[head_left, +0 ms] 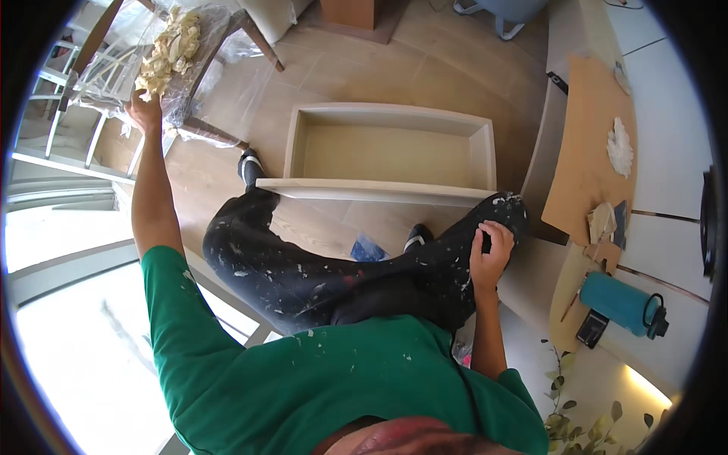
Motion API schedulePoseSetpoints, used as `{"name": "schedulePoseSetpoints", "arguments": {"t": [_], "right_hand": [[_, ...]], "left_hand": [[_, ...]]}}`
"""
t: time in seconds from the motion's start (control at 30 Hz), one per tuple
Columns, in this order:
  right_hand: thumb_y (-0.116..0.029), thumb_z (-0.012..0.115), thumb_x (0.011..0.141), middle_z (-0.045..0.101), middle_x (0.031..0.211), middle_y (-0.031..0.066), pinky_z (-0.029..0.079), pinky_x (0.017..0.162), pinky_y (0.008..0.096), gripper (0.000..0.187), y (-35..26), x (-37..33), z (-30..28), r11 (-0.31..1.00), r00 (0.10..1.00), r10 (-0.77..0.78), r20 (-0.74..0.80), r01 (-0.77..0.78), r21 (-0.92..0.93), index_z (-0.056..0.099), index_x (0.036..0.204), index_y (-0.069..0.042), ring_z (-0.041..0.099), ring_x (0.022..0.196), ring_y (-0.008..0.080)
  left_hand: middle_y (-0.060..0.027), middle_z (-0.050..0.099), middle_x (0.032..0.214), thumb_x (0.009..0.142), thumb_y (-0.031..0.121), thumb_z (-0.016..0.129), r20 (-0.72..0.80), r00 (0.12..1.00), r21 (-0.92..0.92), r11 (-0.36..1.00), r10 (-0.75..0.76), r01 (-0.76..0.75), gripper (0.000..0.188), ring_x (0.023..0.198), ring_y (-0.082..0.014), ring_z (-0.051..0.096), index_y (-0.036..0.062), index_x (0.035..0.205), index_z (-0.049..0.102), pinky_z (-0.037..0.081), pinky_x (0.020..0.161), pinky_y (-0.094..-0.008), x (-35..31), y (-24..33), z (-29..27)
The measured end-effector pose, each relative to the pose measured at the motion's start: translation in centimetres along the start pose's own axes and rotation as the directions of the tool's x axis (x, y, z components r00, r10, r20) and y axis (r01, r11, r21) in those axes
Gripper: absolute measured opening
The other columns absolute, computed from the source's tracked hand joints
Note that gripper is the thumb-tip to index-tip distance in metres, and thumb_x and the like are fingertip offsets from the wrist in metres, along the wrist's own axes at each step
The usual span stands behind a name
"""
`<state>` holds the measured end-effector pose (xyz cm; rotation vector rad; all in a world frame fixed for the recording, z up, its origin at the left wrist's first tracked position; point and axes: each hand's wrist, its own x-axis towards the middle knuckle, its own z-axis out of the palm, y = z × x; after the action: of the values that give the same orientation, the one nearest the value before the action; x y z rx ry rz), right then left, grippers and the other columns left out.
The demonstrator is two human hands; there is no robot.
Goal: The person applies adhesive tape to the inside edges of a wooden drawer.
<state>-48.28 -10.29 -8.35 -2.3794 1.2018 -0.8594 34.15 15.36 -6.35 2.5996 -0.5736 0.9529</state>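
My left hand [144, 111] reaches out to the far left. Its fingers close at the lower end of a heap of crumpled cream rags [173, 51]; the fingertips are partly hidden there. The heap lies on a plastic-wrapped wooden chair [203, 72]. My right hand [491, 254] rests by my right knee, fingers loosely bent and thumb apart, with nothing visible in it. Between my knees and the far floor sits a pale drawer [390, 114], its inside bare. The drawer's long front panel [364, 189] is nearest me, its ends close to my knees.
At right, a curved wooden worktop [580, 152] carries a crumpled white wad [619, 148], a putty-stained scraper [603, 222], a teal bottle [618, 303] and a dark phone-like device [592, 329]. A metal ladder [76, 136] stands left. A blue plastic scrap [367, 248] lies on the floor.
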Motion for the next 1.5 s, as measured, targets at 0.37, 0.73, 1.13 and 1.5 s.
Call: {"name": "schedulePoseSetpoints", "arguments": {"t": [0.37, 0.73, 1.13, 1.5], "right_hand": [[-0.003, 0.070, 0.086, 0.068, 0.106, 0.0117, 0.044, 0.096, 0.0419, 0.015, 0.0, -0.2, 0.9, 0.999, 0.999, -0.036, -0.007, 0.036, 0.007, 0.068, 0.101, -0.005, 0.062, 0.106, 0.0317], [-0.002, 0.073, 0.081, 0.069, 0.101, 0.0102, 0.045, 0.093, 0.0415, 0.015, -0.1, 0.5, 0.4, 0.997, 0.994, -0.046, -0.098, 0.051, 0.054, 0.069, 0.095, -0.007, 0.063, 0.102, 0.0316], [-0.003, 0.072, 0.081, 0.066, 0.098, 0.0086, 0.045, 0.087, 0.0411, 0.015, 1.6, -0.7, -1.4, 0.996, 0.992, -0.034, -0.124, 0.044, 0.074, 0.065, 0.093, -0.006, 0.061, 0.098, 0.0299], [-0.018, 0.070, 0.092, 0.050, 0.142, 0.0189, 0.034, 0.116, 0.0412, 0.056, 4.5, -4.2, -1.7, 0.905, 0.888, 0.411, -0.204, -0.372, 0.207, 0.050, 0.142, -0.002, 0.048, 0.133, 0.0327]], "left_hand": [[-0.0215, 0.070, 0.122, 0.080, 0.028, 0.059, 0.433, 0.879, 0.019, 0.977, -0.199, 0.211, 0.045, 0.114, -0.0382, 0.066, 0.0156, 0.119, 0.075, 0.049, 0.102, -0.0459, 1.5, -5.7, 2.9], [-0.0163, 0.073, 0.105, 0.071, 0.064, 0.081, -0.023, 0.939, -0.154, 0.929, -0.344, 0.336, 0.078, 0.093, -0.0336, 0.071, 0.0073, 0.121, 0.067, 0.057, 0.083, -0.0460, 6.6, -11.9, 7.0], [-0.0226, 0.064, 0.124, 0.076, 0.077, 0.069, 0.013, 0.801, 0.038, 0.801, -0.598, 0.597, 0.093, 0.113, -0.0381, 0.062, -0.0040, 0.122, 0.061, 0.051, 0.092, -0.0530, 2.8, -6.3, 5.0], [-0.0229, 0.066, 0.114, 0.069, 0.068, 0.081, -0.318, 0.942, -0.073, 0.993, -0.109, 0.090, 0.093, 0.106, -0.0372, 0.065, -0.0020, 0.126, 0.062, 0.053, 0.091, -0.0497, -2.7, -5.2, -0.6]]}}
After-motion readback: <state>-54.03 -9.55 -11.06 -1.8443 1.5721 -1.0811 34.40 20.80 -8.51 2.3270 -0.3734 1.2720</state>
